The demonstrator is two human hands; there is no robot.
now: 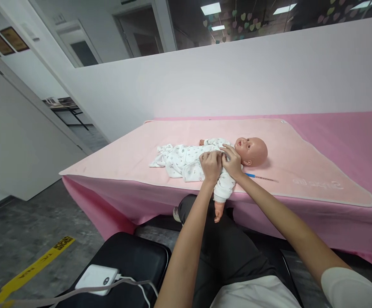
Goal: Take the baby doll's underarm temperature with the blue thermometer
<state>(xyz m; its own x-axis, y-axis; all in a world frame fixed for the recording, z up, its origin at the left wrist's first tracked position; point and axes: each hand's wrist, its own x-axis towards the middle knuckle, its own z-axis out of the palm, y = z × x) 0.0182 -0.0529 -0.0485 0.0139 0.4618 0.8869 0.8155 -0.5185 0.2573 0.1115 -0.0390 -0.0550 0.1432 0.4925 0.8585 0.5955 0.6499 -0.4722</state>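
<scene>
A baby doll (252, 150) lies on its back, its head to the right and its face turned up. It wears a white printed baby outfit (181, 158). My left hand (211, 166) is closed on the outfit at the chest, fingers bent down. Right beside it, my right hand (231, 161) pinches the cloth near the doll's neck. The exact spot between my fingertips is hidden. One doll arm, in its sleeve (225, 187), hangs over the table's front edge. A thin stick with a blue end (250, 175) lies by my right wrist.
A light pink blanket (311, 171) covers part of the pink tablecloth (349, 137). A white wall (269, 81) rises behind the table. On my left, a black chair (141, 256) holds a white power bank (98, 278) with a cable. Yellow tape (38, 267) marks the floor.
</scene>
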